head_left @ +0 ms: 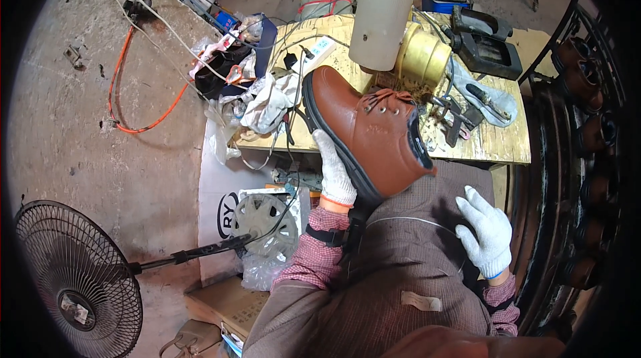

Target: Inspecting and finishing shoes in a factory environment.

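My left hand (335, 171), in a white glove, grips a brown leather boot (367, 127) by its dark sole, holding it above my lap with the toe pointing up and left. Its laces are tied on top. My right hand (486, 230), also gloved in white, rests on my thigh over the brown apron (400, 271), fingers spread and holding nothing. A thin grey cord runs across the apron between the two hands.
A wooden workbench (494, 144) ahead carries a pale cylinder (384, 11) on a brass-coloured fitting, a black tool, cables, a power strip and rags. Racks of brown boots (587, 91) stand at the right. A floor fan (73, 278) and cardboard boxes lie lower left.
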